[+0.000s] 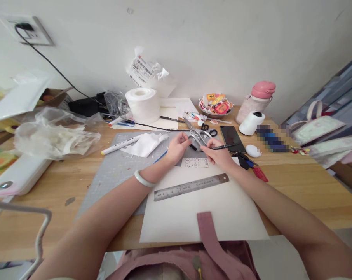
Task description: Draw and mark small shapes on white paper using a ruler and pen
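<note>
Two hands meet mid-tabletop (pixel 310 182). Left hand (pixel 178 147) fingers curl around one black cap (pixel 193 147); right hand (pixel 219 153) fingers pinch one pen (pixel 227 146). Near them lie one ruler (pixel 191 187), one paper sheet (pixel 222 210); two scissors (pixel 197 134) farther.

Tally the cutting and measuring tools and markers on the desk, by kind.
Scissors: 2, silver pair at both hands, black-handled pair behind
Steel ruler: 1
White marker: 1
Red-handled cutter: 1
Total: 5
</note>
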A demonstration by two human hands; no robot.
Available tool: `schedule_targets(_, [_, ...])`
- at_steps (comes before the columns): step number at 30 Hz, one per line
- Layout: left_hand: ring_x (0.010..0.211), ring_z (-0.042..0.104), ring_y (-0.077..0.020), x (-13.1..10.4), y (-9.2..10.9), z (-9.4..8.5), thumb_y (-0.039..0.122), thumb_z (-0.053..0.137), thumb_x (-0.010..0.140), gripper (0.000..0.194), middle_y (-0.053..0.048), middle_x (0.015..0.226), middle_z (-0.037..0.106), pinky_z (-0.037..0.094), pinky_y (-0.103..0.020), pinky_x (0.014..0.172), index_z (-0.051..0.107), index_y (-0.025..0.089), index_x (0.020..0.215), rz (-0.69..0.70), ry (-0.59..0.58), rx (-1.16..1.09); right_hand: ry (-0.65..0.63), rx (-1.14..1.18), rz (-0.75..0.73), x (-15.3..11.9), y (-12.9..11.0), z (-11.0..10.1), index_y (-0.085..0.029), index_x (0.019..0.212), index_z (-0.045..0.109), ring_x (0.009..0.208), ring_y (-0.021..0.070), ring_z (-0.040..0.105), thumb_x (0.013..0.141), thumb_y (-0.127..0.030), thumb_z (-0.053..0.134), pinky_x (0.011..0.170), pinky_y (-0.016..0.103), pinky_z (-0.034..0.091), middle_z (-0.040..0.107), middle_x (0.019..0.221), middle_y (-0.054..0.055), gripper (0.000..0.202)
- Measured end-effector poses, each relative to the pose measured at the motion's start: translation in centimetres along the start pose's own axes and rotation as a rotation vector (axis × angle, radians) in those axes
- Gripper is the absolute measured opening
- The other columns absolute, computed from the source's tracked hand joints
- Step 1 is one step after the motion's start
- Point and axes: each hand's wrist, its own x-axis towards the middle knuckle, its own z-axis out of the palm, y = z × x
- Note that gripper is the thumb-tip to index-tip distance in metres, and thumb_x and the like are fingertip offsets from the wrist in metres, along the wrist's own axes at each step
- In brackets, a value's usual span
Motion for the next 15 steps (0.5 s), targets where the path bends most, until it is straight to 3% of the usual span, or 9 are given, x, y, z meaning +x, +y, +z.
schedule_targets(2, [0.04,0.025,-0.0049,-0.1,0.0,0.0,0.02,0.052,0.069,0.015,0.01,0.045,0.031,0.019,-0.019,0.043,0.037,0.019,0.066,-0.002,-0.023,0.085,0.017,-0.084,0.011,-0.3,0.2,0.2,-0.022,0.059,0.034,0.031,0.0076,0.034,0.07,-0.039,0.059,0.035,0.02,0.026,0.038,0.034,-0.009,0.032])
schedule_targets(7, [0.044,0.031,-0.0069,-0.6,0.1,0.2,0.02,0.052,0.07,0.012,0.009,0.048,0.034,0.023,-0.02,0.045,0.041,0.019,0.067,0.076,-0.127,0.363,-0.081,-0.196,-0.056,-0.4,0.5,0.7,-0.021,0.056,0.035,0.033,0.0077,0.034,0.069,-0.031,0.055,0.039,0.022,0.026,0.04,0.036,-0.008,0.026])
schedule_targets(15, [0.046,0.037,-0.0092,-1.0,0.4,0.5,0.018,0.048,0.072,0.007,0.008,0.049,0.04,0.025,-0.022,0.046,0.042,0.019,0.068,0.126,-0.27,0.604,-0.115,-0.193,0.022,-0.1,0.4,0.5,-0.022,0.056,0.035,0.033,0.0101,0.038,0.065,-0.028,0.052,0.038,0.022,0.027,0.04,0.034,-0.009,0.02])
